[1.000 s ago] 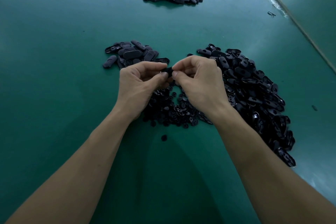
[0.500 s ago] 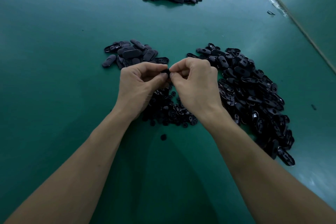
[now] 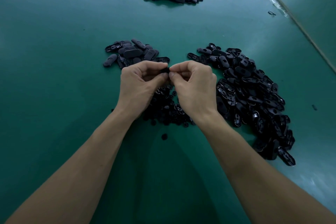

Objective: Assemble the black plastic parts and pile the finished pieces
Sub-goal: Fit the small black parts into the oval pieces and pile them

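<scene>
Both hands, the left (image 3: 140, 85) and right (image 3: 195, 87), have edged closer, pinching 1 black part (image 3: 165, 70).

Both my forearms bare from frame edge to wrist, no sleeves showing. My left hand (image 3: 140, 85) and right hand (image 3: 195, 87) uncovered: no gloves, rings, watch or wristband. Nails on my fingers (image 3: 171, 75) short, unpainted where visible. Forearms slim and smooth, no marks that I can make out in this dim light.
</scene>
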### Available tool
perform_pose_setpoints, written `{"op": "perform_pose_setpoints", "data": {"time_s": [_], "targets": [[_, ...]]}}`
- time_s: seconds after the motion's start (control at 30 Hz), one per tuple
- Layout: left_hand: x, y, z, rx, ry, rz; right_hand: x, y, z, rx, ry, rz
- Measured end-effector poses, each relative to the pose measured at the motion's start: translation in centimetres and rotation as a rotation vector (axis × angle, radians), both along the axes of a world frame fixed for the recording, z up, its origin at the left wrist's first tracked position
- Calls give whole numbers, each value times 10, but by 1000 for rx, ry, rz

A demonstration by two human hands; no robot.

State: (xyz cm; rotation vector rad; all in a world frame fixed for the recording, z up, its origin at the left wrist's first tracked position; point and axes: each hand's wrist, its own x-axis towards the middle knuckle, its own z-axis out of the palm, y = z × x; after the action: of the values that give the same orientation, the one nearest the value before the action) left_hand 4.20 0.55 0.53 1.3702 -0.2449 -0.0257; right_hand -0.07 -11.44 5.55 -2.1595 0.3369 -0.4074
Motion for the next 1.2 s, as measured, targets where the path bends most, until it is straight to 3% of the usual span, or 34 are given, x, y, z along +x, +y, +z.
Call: {"op": "perform_pose_setpoints", "data": {"time_s": [0.57, 0.77, 0.9, 1.2], "targets": [[0, 2, 3, -9, 4, -9, -8, 2, 1, 33, -54, 89], [0, 2, 0, -11, 10, -22, -1, -18, 2, 28, 18, 102], [0, 1, 0, -34, 24, -28, 6, -33, 6, 66, 113, 221], [0, 1, 1, -61, 50, -44, 11, -41, 7, 80, 109, 305]]}}
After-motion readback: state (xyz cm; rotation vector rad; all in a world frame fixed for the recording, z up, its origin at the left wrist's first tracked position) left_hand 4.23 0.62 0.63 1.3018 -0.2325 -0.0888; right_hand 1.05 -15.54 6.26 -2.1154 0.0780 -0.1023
